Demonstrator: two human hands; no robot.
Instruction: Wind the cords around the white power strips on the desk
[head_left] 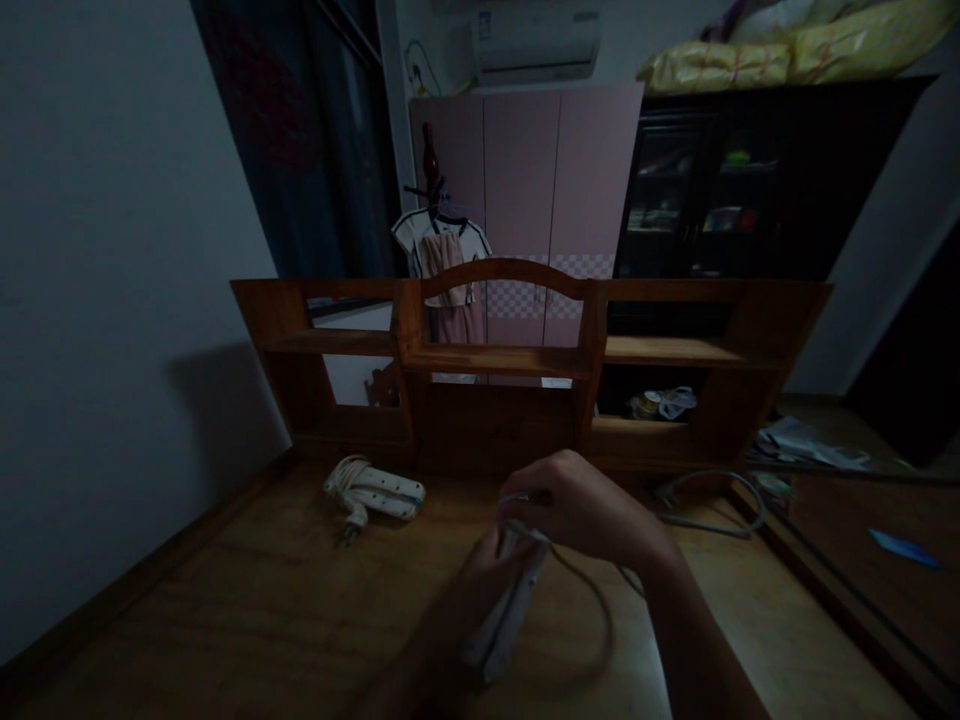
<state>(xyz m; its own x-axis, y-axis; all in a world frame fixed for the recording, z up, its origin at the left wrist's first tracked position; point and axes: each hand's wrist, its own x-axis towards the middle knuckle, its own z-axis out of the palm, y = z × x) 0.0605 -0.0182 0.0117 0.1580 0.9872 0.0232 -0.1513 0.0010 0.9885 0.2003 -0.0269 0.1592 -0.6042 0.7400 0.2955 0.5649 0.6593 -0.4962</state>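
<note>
1. Left hand [474,578]: closed around a white power strip [508,622], which slants through the grip. Probably light, rigid and smooth plastic; best held round mid-body.
2. Right hand [576,505]: just beyond and right of the left hand, fingers bent, apparently pinching the cord [609,612] at the strip's far end. Cord likely flexible but springy; best taken close to the strip.
3. Second power strip [386,492], cord bundled: beyond and left of the left hand, apart.
4. Cable loop [759,515]: beyond and right of the right hand; joining to the cord unclear.
5. Wooden hutch [499,360]: beyond both hands.
</note>
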